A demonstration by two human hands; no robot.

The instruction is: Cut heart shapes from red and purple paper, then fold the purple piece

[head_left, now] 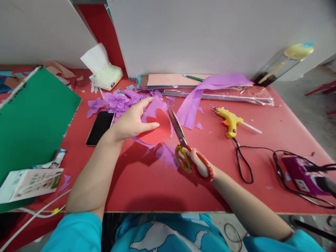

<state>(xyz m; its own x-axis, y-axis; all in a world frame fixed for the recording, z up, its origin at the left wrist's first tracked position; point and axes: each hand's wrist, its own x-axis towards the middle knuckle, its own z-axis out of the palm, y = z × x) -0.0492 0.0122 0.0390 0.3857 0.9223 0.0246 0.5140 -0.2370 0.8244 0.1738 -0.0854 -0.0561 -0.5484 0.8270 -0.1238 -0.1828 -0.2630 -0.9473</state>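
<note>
L grip pinching red cutout w/ purple paper, cutout under thumb, R grip holding scissors, blades just beside

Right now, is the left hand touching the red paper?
Touching. The head view shows the left hand with its thumb laid across the face of the red paper, and purple paper behind it.
</note>
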